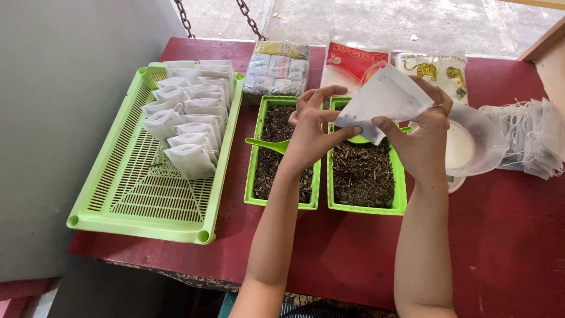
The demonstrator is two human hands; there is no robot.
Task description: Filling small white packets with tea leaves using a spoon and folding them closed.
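Both hands hold one white paper filter bag point(385, 100) above two small green trays of dark loose tea. My left hand point(312, 126) pinches its lower left edge. My right hand point(425, 129) grips its right side. The left tea tray point(255, 159) has a green plastic scoop point(266, 144) lying in it. The right tea tray point(400, 188) sits directly under the bag. A second green scoop handle point(405, 129) peeks out near my right hand.
A large green slotted tray point(135, 200) at left holds several filled white bags point(188, 126). Packets point(276, 68) line the far edge of the red table point(506, 235). A clear plastic bowl point(477, 144) and a pile of empty bags point(532, 138) sit at right.
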